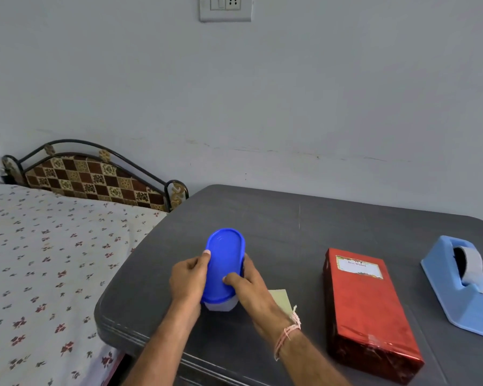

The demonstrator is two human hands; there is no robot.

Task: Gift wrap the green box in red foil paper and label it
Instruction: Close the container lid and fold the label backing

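bed [39, 246] far left | left hand [188, 277] grips tub [225, 263] by its side | right hand [251, 288] grips the other side, thumb on blue lid | green slip [282, 299] partly behind right hand | box [365, 310] in red foil, label [359, 270] on top, flat on worktop [290, 224], apart from both hands | tape dispenser [463, 288] far right

Box [371, 316] is fully wrapped in red foil paper [379, 338], shiny and lightly crinkled. It lies flat on its broad face to the right of the right hand [251, 285], near but clear of it. Long axis runs away from the person: far end skewed slightly toward the hand and about level with it, near end closer in than the wrist, with the foil closed over that end. Label [359, 270] sits on the top face at the far end: white rectangle, coloured decorative border, reads "Best Wishes", long edge across the box.
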